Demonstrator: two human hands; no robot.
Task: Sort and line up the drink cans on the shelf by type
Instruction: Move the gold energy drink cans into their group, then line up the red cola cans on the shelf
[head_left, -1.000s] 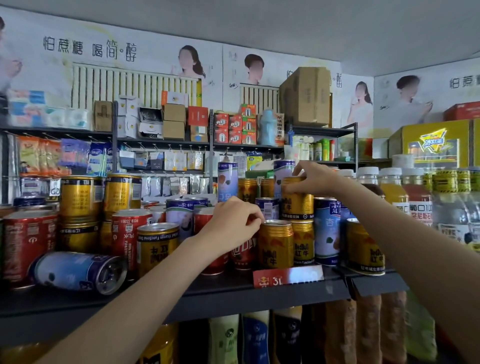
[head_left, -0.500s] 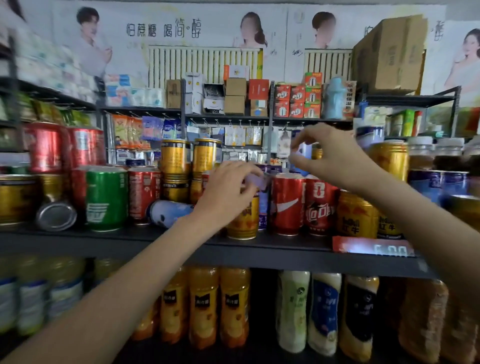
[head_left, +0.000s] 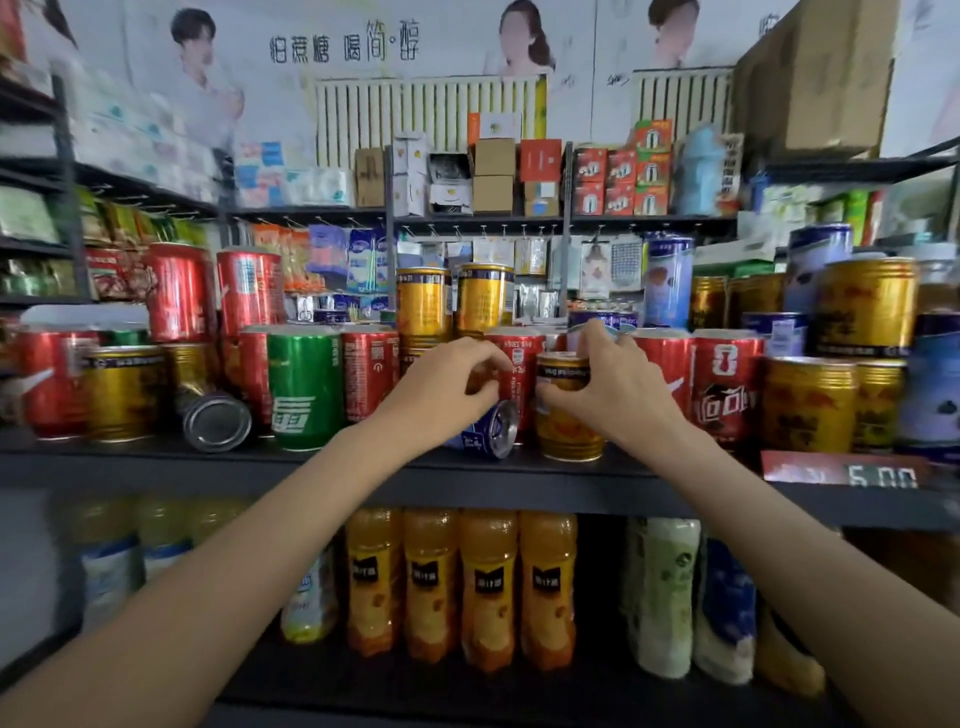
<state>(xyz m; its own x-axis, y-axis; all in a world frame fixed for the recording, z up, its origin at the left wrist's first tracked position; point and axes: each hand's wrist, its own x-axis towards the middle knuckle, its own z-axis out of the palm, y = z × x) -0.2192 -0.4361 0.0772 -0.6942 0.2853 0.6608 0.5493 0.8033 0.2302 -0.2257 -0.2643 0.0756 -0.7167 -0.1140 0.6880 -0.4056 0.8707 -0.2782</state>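
Right hand (head_left: 618, 387): fingers curled round a short gold can (head_left: 566, 415), standing upright at the shelf (head_left: 311, 467) front edge.
Left hand (head_left: 447, 395): fingers bent over a blue can (head_left: 488, 431) lying on its side; grip unclear.
Red can (head_left: 519, 374): upright, between both hands.
Green can (head_left: 304, 389): upright, further left.
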